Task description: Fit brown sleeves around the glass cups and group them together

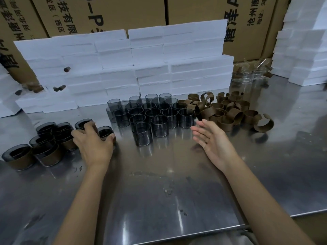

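Several bare smoky glass cups [150, 114] stand clustered at the table's middle. To their right lies a heap of brown sleeves [228, 110], curled open bands. At the left stands a group of sleeved cups [47, 147]. My left hand [93, 144] grips a sleeved cup [106, 132] at the right edge of that group, fingers curled over it. My right hand [212, 138] hovers open, palm facing left, between the bare cups and the sleeve heap, holding nothing.
The steel table [159, 183] has its front edge at the lower right. White foam blocks [123, 68] form a wall behind the cups, with more stacked at the far right. Cardboard boxes stand behind. Clear glasses [247, 77] sit at the back right.
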